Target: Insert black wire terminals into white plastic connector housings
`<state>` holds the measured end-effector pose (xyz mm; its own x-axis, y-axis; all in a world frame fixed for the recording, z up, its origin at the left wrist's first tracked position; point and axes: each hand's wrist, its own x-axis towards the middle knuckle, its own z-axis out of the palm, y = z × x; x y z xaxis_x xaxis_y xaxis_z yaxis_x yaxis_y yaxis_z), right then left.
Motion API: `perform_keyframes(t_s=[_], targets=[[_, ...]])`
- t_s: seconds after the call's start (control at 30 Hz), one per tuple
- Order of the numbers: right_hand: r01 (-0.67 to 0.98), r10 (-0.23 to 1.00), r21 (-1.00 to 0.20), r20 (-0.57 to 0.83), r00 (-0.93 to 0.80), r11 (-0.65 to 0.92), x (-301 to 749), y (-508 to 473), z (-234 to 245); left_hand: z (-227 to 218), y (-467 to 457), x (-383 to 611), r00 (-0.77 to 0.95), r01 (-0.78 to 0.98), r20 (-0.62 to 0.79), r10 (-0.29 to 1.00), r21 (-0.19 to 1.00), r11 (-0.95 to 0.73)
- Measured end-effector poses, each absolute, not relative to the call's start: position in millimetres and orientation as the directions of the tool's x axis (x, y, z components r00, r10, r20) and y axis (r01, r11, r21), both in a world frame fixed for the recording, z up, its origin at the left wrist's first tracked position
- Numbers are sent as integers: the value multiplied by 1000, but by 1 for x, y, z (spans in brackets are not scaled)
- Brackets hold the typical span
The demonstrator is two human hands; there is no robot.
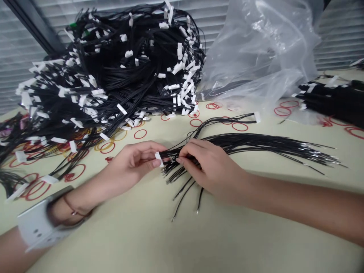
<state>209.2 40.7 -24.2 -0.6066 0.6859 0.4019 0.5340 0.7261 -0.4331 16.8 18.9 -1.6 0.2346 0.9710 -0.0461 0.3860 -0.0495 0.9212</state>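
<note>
My left hand [133,161] pinches a small white plastic connector [158,159] at the end of a bunch of thin black wires. My right hand [209,167] grips that loose bunch of black wires [264,146] just beside the connector. Their bare metal-tipped ends fan out to the right across the table, and a few short ends hang below my fingers. Behind my hands rises a large tangled heap of black wires [113,68] with many white connectors. My fingers hide the middle of the bunch.
A clear plastic bag [256,57] lies behind the wires, and a dark wire bundle [332,98] sits at right. Red rubber bands [239,126] are scattered on the pale table [227,235]. A white band-mounted device [36,227] sits on my left forearm. Window blinds [17,57] stand behind.
</note>
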Motion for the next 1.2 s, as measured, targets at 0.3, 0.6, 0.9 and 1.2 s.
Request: perform_keyframes(t_s=[0.3, 0.6, 0.9, 1.2], targets=[[500, 659, -435, 409, -631, 749, 210, 41, -25, 1, 16, 20, 269, 383, -54, 962, 922, -56], [462, 643, -456, 428, -635, 760, 210, 42, -27, 0, 15, 21, 258, 366, -69, 964, 930, -32], [449, 682, -537, 391, -618, 715, 210, 43, -25, 0, 16, 21, 242, 421, -48, 969, 905, -60], [441, 703, -578, 377, -603, 687, 210, 42, -23, 3, 16, 24, 282, 380, -71, 957, 924, -43]])
